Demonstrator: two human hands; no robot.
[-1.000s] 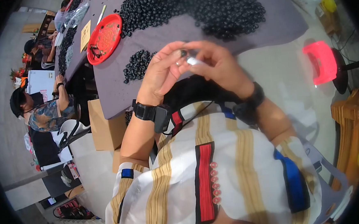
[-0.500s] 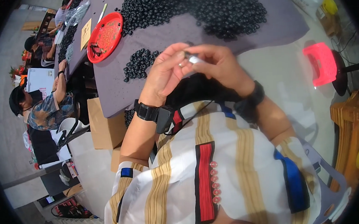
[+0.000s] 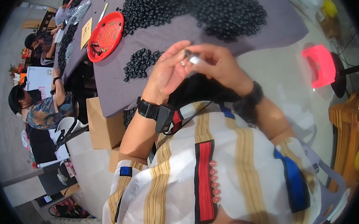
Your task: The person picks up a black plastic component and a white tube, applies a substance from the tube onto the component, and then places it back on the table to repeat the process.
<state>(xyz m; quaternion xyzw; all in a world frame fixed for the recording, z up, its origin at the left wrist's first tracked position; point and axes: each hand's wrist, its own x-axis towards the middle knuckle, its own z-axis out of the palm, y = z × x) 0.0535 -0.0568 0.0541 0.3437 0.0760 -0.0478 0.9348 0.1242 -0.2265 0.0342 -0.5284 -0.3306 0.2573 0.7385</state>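
Note:
My left hand (image 3: 169, 71) and my right hand (image 3: 217, 64) meet in front of my chest, near the edge of a grey table (image 3: 170, 34). Their fingertips pinch one small shiny metal part (image 3: 193, 60) between them, with a dark bit at its left end. A small heap of black rings (image 3: 140, 63) lies on the table just left of my left hand. A much larger heap of black rings (image 3: 206, 12) spreads across the table beyond both hands. Each wrist wears a black band.
A red round tray (image 3: 107, 34) with a few small pieces sits on the table's far left. A cardboard box (image 3: 102, 125) stands under the table. Another person (image 3: 43, 108) sits at the left. A pink stool (image 3: 319, 65) and a wooden chair (image 3: 349, 130) stand at right.
Both hands have stayed together at the table edge, shifting only slightly as the fingers work the small metal part.

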